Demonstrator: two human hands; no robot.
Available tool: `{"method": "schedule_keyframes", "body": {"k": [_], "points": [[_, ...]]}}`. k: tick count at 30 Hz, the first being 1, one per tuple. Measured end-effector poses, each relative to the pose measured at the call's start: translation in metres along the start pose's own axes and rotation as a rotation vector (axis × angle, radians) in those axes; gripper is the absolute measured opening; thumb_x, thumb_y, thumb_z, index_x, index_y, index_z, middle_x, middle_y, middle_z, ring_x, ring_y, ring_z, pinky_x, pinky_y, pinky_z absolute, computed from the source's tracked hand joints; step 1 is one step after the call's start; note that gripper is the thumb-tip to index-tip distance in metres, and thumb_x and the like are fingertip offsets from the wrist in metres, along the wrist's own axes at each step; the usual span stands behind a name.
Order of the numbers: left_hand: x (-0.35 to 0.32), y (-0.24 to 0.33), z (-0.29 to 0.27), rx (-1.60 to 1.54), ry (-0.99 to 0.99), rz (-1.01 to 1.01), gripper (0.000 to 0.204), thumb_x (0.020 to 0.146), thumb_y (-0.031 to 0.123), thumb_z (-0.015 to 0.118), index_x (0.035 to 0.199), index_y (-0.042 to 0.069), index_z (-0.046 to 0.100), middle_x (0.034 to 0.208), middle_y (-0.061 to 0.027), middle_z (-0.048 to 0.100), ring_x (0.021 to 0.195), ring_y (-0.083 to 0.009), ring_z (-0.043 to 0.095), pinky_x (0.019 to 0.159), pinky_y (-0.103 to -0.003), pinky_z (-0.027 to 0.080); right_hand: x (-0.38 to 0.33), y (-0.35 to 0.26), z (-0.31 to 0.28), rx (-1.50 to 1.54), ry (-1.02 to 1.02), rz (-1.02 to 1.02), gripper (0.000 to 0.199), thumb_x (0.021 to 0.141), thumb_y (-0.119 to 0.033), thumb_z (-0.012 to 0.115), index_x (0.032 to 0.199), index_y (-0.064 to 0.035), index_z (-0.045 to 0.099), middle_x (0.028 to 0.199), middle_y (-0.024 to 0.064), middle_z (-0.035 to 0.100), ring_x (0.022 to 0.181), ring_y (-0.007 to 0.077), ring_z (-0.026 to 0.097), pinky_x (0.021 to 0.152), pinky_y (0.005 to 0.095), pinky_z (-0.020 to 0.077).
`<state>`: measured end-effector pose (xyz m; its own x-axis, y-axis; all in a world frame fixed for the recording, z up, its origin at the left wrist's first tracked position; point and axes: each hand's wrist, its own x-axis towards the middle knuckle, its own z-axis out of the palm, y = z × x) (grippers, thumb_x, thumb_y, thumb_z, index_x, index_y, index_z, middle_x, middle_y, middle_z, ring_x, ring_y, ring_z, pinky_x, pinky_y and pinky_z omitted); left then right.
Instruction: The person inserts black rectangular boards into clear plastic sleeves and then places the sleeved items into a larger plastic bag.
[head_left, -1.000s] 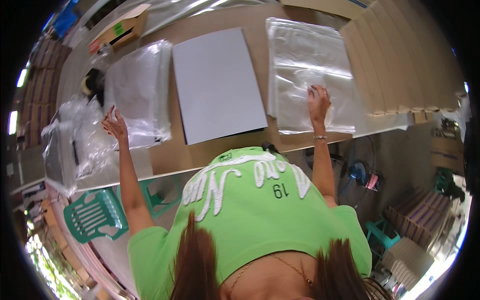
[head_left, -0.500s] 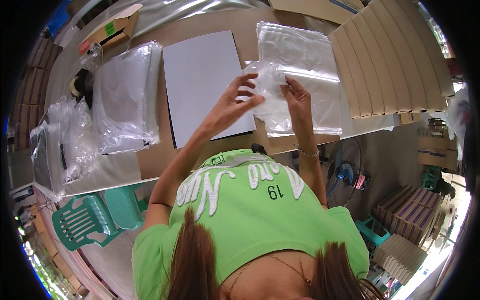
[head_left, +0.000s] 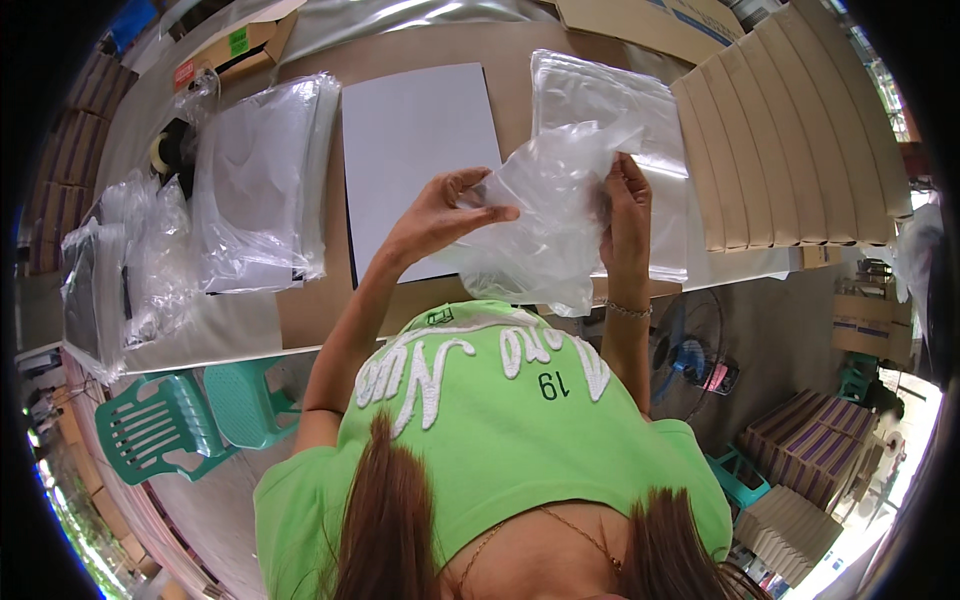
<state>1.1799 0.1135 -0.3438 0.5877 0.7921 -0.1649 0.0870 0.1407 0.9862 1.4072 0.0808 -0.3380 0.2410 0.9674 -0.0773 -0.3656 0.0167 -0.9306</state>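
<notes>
A thin, crumpled clear plastic bag (head_left: 548,215) hangs in front of me above the table's near edge. My right hand (head_left: 627,205) pinches its upper right part between thumb and fingers. At the bag's left side, my left hand (head_left: 445,215) has its thumb and curved fingers apart, the thumb lying against the plastic. Behind the bag lies a stack of flat clear bags (head_left: 655,125), partly covered by it. To the left of that stack, a large white sheet (head_left: 415,125) rests on a dark-edged piece, its lower right hidden by my left hand and the bag.
Filled clear packages (head_left: 265,180) lie at the left, beside a tape roll (head_left: 165,152) and crumpled plastic (head_left: 158,265). A row of tan cardboard pieces (head_left: 790,140) stands at the right. Open cartons (head_left: 240,50) line the back. Below are green chairs (head_left: 160,425) and a fan (head_left: 690,350).
The thin bag has come up off the stack toward me and hangs spread out. My right hand has moved slightly right with it; my left hand has shifted left and nearer.
</notes>
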Motion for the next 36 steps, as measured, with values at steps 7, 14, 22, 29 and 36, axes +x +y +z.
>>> {"method": "schedule_keyframes", "body": {"k": [7,14,22,29,36], "points": [[-0.013,0.002,-0.023,-0.109,0.145,0.064,0.039,0.075,0.029,0.075,0.101,0.003,0.062,0.082,-0.0023,0.061,0.065,-0.0065,0.055,0.063,-0.023,0.046,0.009,-0.005,-0.019,0.085,0.157,-0.149,0.025,0.091,-0.008,0.050,0.114,-0.0003,0.057,0.103,0.0058,0.063,0.089,0.0119,0.060,0.078,0.0243,0.0504],[-0.030,0.006,-0.044,0.034,-0.291,-0.204,0.028,0.075,0.028,0.075,0.090,0.006,0.067,0.077,0.0010,0.061,0.069,-0.0071,0.054,0.066,-0.021,0.044,0.013,-0.003,-0.028,0.037,0.263,-0.163,0.020,0.091,-0.015,0.054,0.106,-0.0030,0.061,0.096,0.0018,0.063,0.083,0.0077,0.058,0.072,0.0229,0.0490],[-0.036,0.004,-0.059,-0.005,-0.139,-0.054,0.034,0.079,0.029,0.070,0.101,0.004,0.061,0.088,-0.0013,0.064,0.081,-0.0092,0.058,0.078,-0.024,0.044,0.021,-0.007,-0.081,0.317,0.219,-0.113,0.007,0.089,-0.015,0.058,0.086,-0.0092,0.062,0.069,-0.0051,0.057,0.050,0.0038,0.046,0.045,0.0195,0.0404],[-0.028,-0.007,-0.057,-0.544,0.041,-0.041,0.043,0.087,0.033,0.061,0.117,0.004,0.052,0.102,-0.0051,0.060,0.091,-0.0139,0.059,0.083,-0.029,0.046,0.021,-0.004,-0.101,0.518,0.298,-0.205,0.016,0.092,-0.015,0.052,0.085,-0.0022,0.058,0.073,0.0057,0.059,0.059,0.0119,0.054,0.052,0.0205,0.0486],[-0.026,-0.034,0.004,-0.271,-0.087,-0.188,0.046,0.087,0.035,0.060,0.118,0.003,0.048,0.107,-0.0080,0.059,0.095,-0.0163,0.059,0.085,-0.030,0.049,0.020,-0.004,-0.104,0.594,0.335,-0.369,0.026,0.094,-0.012,0.044,0.087,0.0101,0.056,0.091,0.0201,0.064,0.083,0.0228,0.064,0.076,0.0253,0.0575]]}}
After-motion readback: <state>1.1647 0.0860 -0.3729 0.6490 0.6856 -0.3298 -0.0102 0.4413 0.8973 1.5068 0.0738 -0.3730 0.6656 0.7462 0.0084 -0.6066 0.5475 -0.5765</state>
